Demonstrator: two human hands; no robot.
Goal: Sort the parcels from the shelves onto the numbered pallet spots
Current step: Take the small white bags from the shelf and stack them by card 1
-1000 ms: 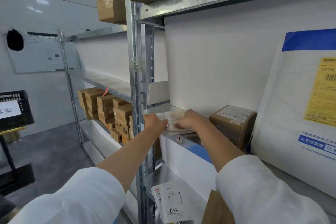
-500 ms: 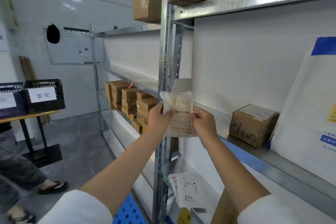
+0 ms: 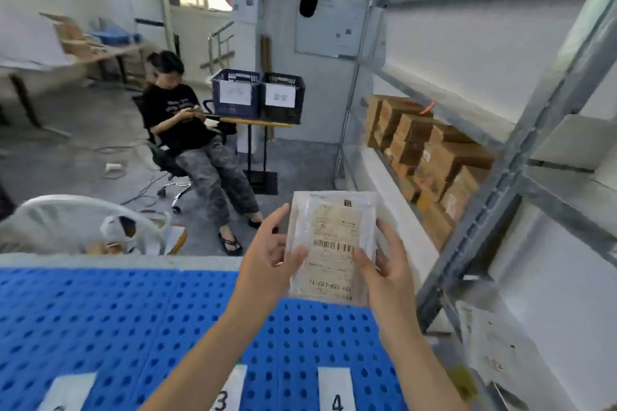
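Head view: flat clear parcel (image 3: 332, 243) bearing a barcoded beige label.

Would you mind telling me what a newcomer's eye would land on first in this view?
First, the flat parcel with a barcode label, held in the middle between the left hand and right hand. Below it spreads the bright blue pallet, with paper labels 3 and 4 at its near edge. Farther back sits a person in black, left of the cardboard boxes stacked on the shelf.

A parcel depot: metal shelving (image 3: 521, 157), stacked cartons (image 3: 430, 157), numbered blue pallet (image 3: 100, 317).
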